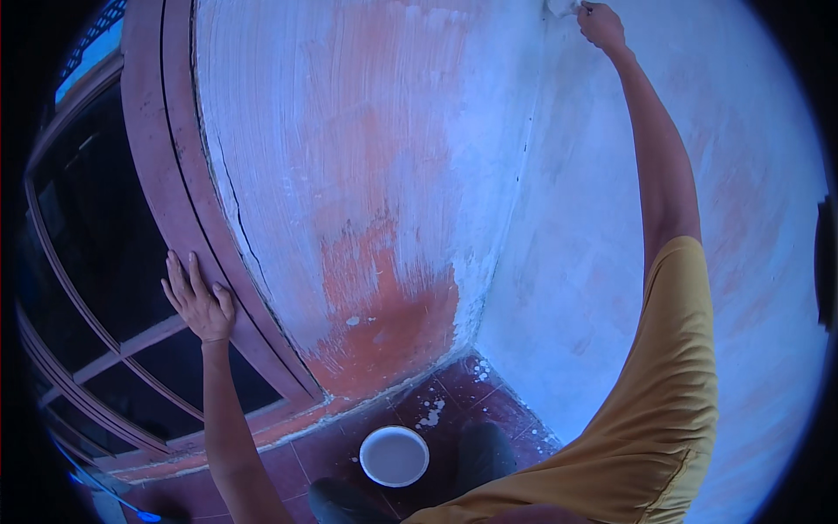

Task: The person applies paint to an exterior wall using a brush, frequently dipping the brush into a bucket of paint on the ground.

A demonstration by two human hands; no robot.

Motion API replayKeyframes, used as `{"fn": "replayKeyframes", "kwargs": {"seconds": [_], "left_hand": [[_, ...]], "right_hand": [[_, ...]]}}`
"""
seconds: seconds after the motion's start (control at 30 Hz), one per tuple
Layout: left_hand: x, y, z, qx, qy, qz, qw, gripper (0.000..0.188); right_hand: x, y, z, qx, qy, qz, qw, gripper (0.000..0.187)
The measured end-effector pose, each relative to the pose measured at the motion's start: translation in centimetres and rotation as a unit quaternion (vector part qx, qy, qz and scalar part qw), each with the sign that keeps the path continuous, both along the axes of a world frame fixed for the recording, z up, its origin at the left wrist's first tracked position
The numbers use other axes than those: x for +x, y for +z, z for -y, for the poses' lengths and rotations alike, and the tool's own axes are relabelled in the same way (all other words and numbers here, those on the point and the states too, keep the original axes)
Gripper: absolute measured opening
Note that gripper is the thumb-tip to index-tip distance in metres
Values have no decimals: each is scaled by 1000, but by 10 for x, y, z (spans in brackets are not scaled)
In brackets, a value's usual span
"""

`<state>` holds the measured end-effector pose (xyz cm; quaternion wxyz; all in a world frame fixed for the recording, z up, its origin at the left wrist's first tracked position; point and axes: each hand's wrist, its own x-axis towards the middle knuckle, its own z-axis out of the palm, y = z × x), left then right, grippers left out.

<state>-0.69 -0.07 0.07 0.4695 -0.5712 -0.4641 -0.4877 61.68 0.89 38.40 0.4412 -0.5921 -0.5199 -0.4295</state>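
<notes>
My left hand [202, 301] lies flat with fingers spread against the reddish-brown wooden frame [218, 253] of a glazed door or window. High up, near the corner where two walls meet, my right hand [602, 28] is closed around a paintbrush [563, 8]. Its pale end touches or nearly touches the wall and is partly cut off by the upper edge. White paint in streaks covers much of the wall ahead [349, 113], with an orange-red patch [384, 323] showing low down. A round white bucket [394, 457] of whitish paint stands on the floor between my legs.
The right-hand wall [594, 262] is mostly white. Dark red floor tiles [305, 454] bear white paint splashes [431, 413] near the corner. Dark glass panes [105, 210] are at the left. A long crack [236, 205] runs beside the frame.
</notes>
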Motion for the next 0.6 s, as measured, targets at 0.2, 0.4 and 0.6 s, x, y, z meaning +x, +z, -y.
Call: {"fn": "replayKeyframes", "kwargs": {"seconds": [0.2,0.4,0.6], "left_hand": [[0,-1,-2,0,-1,7,1000,59],[-6,-1,0,2,12,6,1000,59],[-4,-1,4,-3,7,8,1000,59]], "right_hand": [[7,-55,-13,-95,-63,0,994,34],[-42,-96,32,-445,-84,-96,886,32],[-9,-39,10,-46,-23,68,996,32]]}}
